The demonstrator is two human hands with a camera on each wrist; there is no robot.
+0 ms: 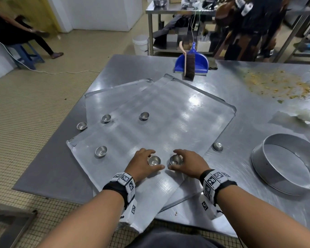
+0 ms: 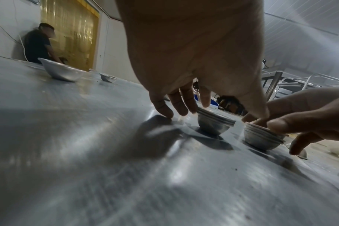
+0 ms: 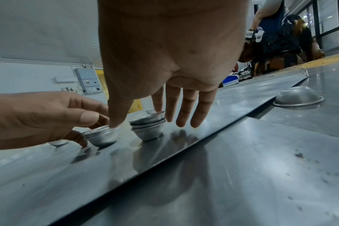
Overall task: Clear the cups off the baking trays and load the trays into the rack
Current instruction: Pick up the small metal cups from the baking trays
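Observation:
Several flat metal baking trays [image 1: 177, 111] lie fanned over each other on the steel table [image 1: 258, 111]. My left hand [image 1: 156, 160] curls round a small stack of metal cups [image 1: 154, 161] [image 2: 215, 123] on the top tray's near part. My right hand [image 1: 174, 161] pinches a second cup stack [image 1: 175, 159] [image 3: 147, 129] right beside it, thumb in front and index finger behind the rim. Single cups stand on the trays at the left [image 1: 101, 151], further back [image 1: 106, 118] and mid-tray [image 1: 144, 115]. One cup [image 1: 81, 125] sits at the trays' left edge. Another lies upside down [image 1: 217, 147] [image 3: 298, 97] on the table to the right.
A round cake tin [image 1: 286, 163] stands at the right. A blue dustpan with a brush [image 1: 191, 63] lies beyond the trays, crumbs [image 1: 276, 83] spread at the back right. A person sits at the far left [image 1: 16, 33]; others stand behind the table [image 1: 249, 24].

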